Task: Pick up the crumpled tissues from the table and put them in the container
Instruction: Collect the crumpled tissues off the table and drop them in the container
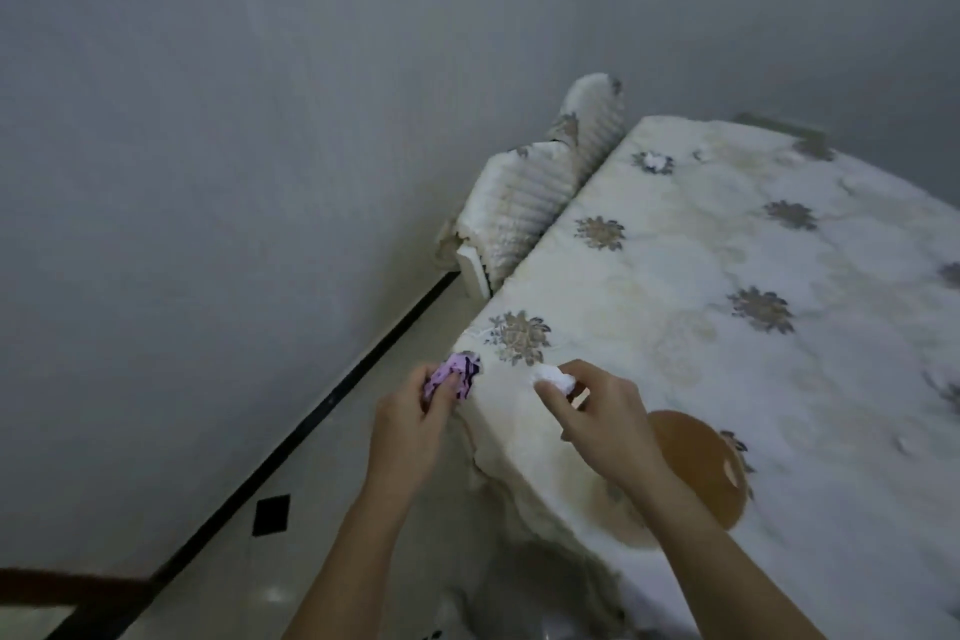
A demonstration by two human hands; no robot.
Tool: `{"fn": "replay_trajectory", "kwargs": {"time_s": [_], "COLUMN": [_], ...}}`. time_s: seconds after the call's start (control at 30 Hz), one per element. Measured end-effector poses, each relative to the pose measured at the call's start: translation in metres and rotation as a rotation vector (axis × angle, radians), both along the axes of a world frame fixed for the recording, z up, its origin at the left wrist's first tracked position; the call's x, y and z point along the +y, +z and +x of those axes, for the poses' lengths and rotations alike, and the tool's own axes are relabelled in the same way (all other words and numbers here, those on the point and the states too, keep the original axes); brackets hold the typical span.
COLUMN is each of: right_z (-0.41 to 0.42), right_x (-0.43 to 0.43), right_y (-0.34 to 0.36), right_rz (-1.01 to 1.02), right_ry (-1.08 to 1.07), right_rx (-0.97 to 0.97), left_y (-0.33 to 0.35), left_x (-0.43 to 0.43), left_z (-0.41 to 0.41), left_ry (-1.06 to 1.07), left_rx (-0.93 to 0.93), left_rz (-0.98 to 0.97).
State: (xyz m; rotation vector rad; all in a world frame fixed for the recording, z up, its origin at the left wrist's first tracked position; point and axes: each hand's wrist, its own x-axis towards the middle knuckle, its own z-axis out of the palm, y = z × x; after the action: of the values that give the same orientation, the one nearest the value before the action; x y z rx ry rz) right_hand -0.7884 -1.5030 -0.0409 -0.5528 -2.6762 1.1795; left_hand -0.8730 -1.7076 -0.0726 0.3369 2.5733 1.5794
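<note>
At the desk (727, 250) corner the right hand (602, 418) pinched a white tissue (556, 378), the left hand (410, 424) gripped a purple tissue (452, 377); both seemed featherlight, soft, graspable anywhere.

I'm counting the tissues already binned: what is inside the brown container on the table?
The part of the brown container that shows is only bare brown surface, with no tissue. The person's right arm crosses over it, so anything lying beneath the arm is hidden.
</note>
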Motion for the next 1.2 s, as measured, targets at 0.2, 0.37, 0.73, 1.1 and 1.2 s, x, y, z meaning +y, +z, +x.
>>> {"fn": "replay_trajectory", "kwargs": {"time_s": [0.2,0.37,0.73,1.1,1.2], "right_z": [0.055,0.115,0.156,0.137,0.140], "right_x": [0.037,0.061,0.070,0.072,0.071], "right_y": [0.000,-0.006,-0.015,-0.026,-0.031], "right_rz": [0.100,0.031,0.125,0.388,0.440], "right_ry": [-0.346,-0.600,-0.701,-0.486,-0.467], "right_rx": [0.031,0.056,-0.061,-0.321,-0.321], "left_y": [0.004,0.004,0.010,0.001,-0.004], "left_x": [0.069,0.117,0.156,0.185,0.183], "left_z": [-0.006,0.012,0.050,0.063,0.059], "left_ry": [-0.298,-0.502,-0.666,-0.725,-0.734], "left_rx": [-0.004,0.038,0.253,0.447,0.489], "left_rz": [0.039,0.008,-0.221,-0.630,-0.691]}}
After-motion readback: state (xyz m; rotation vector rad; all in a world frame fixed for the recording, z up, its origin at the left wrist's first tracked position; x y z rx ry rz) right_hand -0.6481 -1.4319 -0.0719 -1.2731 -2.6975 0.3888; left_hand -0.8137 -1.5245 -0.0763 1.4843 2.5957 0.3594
